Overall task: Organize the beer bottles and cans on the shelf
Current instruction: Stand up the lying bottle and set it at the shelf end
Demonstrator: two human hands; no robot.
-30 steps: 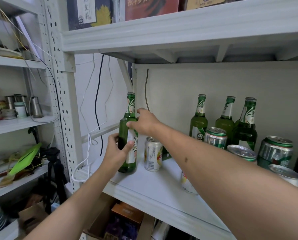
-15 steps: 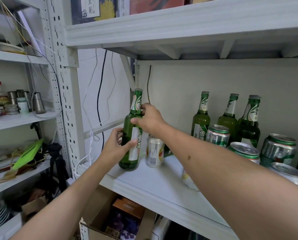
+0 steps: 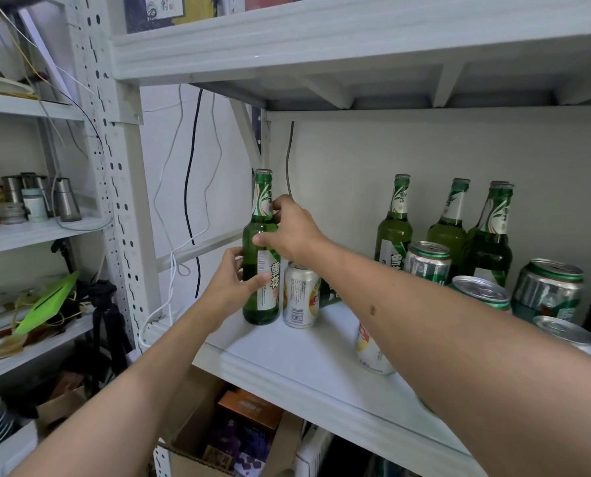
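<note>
Between both hands stands a green beer bottle [image 3: 261, 270], upright at the left end of the shelf [image 3: 307, 352]. The left hand [image 3: 230, 287] grips its body, thumb across the label; the right hand [image 3: 288, 228] curls round its shoulder and neck. Just right of the left hand's bottle stands a white can [image 3: 301, 297], touching or nearly so. Farther right are more green bottles [image 3: 395, 222] and cans [image 3: 546, 287].

White shelf [image 3: 287, 352]: green beer bottle [image 3: 261, 270] upright at left end, left hand [image 3: 233, 287] gripping its body, right hand [image 3: 288, 228] at its neck; silver can [image 3: 301, 296] just beside; three green bottles [image 3: 448, 228] and green cans [image 3: 486, 287] at right.
</note>
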